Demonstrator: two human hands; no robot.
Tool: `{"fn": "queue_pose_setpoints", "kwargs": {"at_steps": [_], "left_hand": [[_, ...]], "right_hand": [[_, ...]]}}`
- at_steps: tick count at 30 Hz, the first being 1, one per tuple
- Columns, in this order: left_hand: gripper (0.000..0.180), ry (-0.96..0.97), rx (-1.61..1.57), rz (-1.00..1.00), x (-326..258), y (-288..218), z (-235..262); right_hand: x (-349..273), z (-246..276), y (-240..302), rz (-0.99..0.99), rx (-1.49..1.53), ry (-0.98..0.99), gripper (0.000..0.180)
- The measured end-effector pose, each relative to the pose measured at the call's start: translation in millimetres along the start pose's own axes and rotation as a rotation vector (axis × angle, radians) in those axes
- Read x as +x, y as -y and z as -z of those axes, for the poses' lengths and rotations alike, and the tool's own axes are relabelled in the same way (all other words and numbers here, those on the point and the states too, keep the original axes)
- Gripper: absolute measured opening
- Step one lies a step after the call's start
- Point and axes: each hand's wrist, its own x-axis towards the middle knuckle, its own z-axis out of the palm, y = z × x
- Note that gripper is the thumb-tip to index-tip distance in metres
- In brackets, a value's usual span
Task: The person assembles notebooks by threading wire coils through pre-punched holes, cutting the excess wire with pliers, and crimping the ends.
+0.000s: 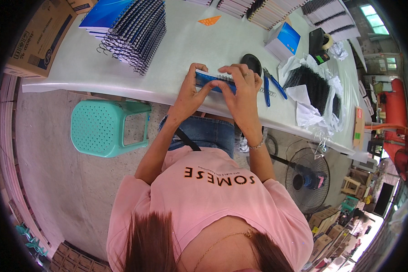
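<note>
Both hands grip a small blue-covered notebook (203, 80) at the near edge of the table, its pages facing away from me. My left hand (188, 94) clasps its left end, thumb on the blue cover. With my right hand (241, 93) I hold the right end, thumb pressed on the cover and fingers curled over the top edge. A dark wire coil runs along that edge, partly hidden by my fingers; a coil end (271, 93) sticks out right of my hand. Just beyond lie blue-handled pliers (274, 85) and a round black dish (252, 63).
Spiral-bound notebooks (143, 34) are stacked at the left, near a cardboard box (45, 34). Black coils (309, 84) lie on crumpled white paper at right. Farther back are a blue-topped stack (285, 41) and a tape dispenser (318, 43). A green stool (97, 127) and fan (307, 180) flank me.
</note>
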Motion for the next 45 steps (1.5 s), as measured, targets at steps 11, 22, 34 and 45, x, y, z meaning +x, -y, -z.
{"fn": "queue_pose_setpoints", "kwargs": {"at_steps": [11,22,34,45], "left_hand": [[0.024,0.086,-0.155,0.015,-1,-6,12],[0.021,0.217,-0.216,0.065,15,-9,35],[0.022,0.118,-0.195,0.055,5,-8,14],[0.027,0.148,-0.213,0.087,4,-3,12]], "right_hand": [[2,15,-4,0.046,-0.034,0.137,0.011],[17,39,-131,-0.143,0.176,0.574,0.051],[6,25,-105,-0.453,1.624,0.525,0.049],[27,45,-64,-0.384,0.911,0.598,0.038]]}}
